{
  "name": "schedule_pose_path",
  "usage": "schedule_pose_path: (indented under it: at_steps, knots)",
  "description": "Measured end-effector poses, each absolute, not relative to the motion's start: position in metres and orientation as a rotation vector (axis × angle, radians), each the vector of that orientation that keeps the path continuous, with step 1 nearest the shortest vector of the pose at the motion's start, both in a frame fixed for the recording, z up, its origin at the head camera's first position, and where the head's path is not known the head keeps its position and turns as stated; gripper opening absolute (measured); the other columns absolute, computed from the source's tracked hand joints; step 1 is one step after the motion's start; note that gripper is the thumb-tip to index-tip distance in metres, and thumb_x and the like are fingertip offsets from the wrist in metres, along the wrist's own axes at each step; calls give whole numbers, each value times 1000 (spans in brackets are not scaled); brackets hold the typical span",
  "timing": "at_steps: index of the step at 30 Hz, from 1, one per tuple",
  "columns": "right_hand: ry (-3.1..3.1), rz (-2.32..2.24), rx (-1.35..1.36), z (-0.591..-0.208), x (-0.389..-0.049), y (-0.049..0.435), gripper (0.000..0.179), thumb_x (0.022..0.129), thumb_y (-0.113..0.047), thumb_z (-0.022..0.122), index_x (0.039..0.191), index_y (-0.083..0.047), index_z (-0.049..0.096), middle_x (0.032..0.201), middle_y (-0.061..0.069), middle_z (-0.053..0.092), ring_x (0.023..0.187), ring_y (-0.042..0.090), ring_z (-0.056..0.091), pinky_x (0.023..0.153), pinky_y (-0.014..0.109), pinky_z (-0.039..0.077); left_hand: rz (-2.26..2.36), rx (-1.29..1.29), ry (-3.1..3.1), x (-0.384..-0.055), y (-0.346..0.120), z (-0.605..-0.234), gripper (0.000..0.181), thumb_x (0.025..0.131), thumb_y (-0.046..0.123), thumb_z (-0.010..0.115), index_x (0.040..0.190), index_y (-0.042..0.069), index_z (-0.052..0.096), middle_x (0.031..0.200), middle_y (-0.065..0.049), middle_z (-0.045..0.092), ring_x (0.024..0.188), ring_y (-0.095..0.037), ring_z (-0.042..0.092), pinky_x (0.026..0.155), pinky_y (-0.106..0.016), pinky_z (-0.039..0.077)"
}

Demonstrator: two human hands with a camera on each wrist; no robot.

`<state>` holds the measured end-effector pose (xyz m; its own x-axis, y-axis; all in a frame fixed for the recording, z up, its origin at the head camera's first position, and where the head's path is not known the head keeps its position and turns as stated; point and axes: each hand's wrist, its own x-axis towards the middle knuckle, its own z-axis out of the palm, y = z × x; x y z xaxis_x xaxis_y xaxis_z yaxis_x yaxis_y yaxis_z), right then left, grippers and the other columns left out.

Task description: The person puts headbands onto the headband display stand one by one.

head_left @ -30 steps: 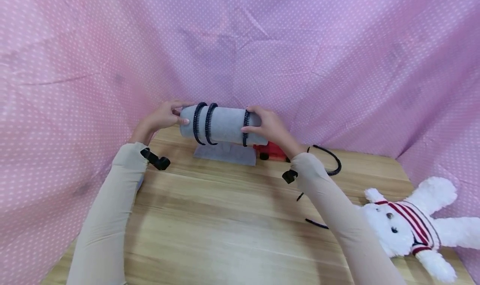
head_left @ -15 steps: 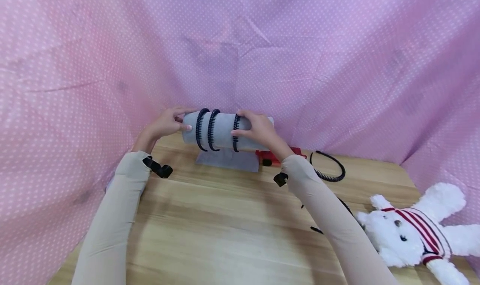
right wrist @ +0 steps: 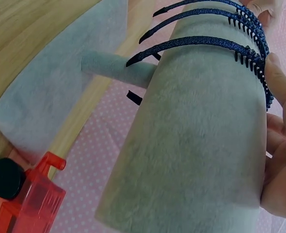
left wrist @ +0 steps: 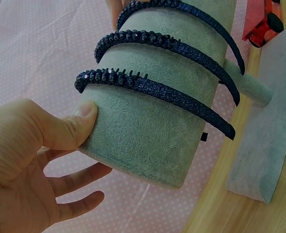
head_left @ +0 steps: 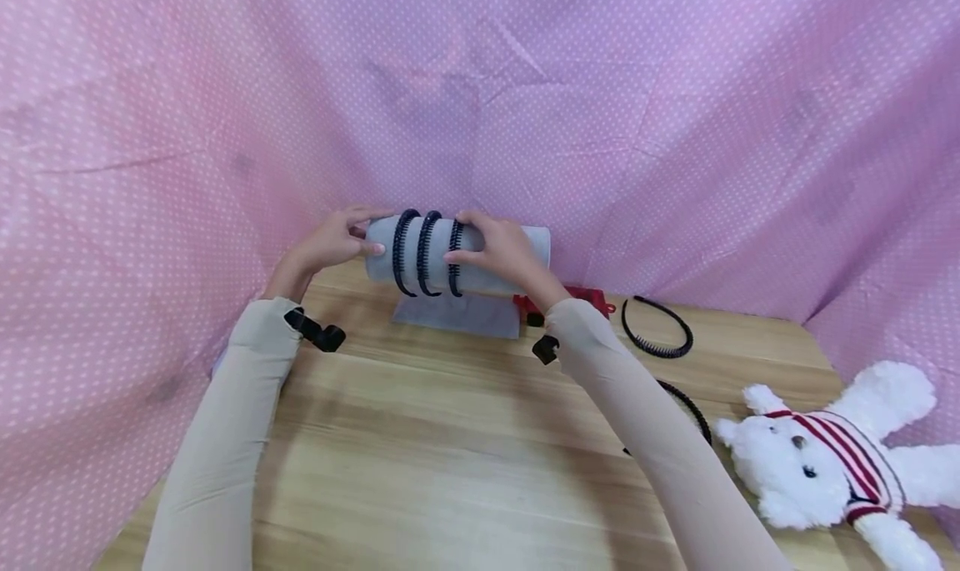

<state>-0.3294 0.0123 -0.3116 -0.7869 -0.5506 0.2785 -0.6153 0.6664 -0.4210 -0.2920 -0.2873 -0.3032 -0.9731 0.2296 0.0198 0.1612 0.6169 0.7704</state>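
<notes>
A grey, velvety headband stand (head_left: 537,242) has a horizontal roll on a flat base. Three dark, toothed headbands sit around the roll, towards its left half. My left hand (head_left: 332,242) holds the roll's left end, thumb on the near side, as the left wrist view shows. With thumb and fingers, my right hand (head_left: 504,252) pinches the rightmost headband (head_left: 454,277), which lies close beside the middle headband (head_left: 423,258). The leftmost headband (left wrist: 157,92) is nearest my left thumb. In the right wrist view, bare roll (right wrist: 201,145) stretches to the right of the headbands.
Behind my right wrist is a red toy vehicle (head_left: 592,298), partly hidden. A loose headband (head_left: 660,350) lies right of it, and another (head_left: 692,406) is partly under my right sleeve. A white plush toy (head_left: 810,463) lies at the table's right. Pink dotted cloth (head_left: 480,96) hangs behind.
My right hand has slid left along the roll with its headband, bringing it near the other two. My left hand still holds the roll's left end.
</notes>
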Motion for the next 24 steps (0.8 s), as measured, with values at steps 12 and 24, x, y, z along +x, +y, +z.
schedule_pose_path:
  at_steps: [12, 24]
  knots:
    - [-2750, 709, 984, -311, -329, -8, 74, 87, -58, 74, 147, -20, 53, 149, 0, 59, 139, 24, 53, 120, 49, 34, 1261, 344, 2769, -293, -289, -305, 62, 98, 8, 66, 156, 19, 44, 158, -18, 38, 129, -44, 52, 101, -54, 51]
    - [-2748, 777, 988, -310, -331, -7, 74, 86, -57, 76, 147, -20, 53, 147, 2, 60, 136, 25, 56, 117, 42, 40, 1289, 344, 2754, -299, -290, -306, 62, 98, 6, 66, 156, 16, 44, 154, -19, 40, 127, -43, 54, 96, -44, 53]
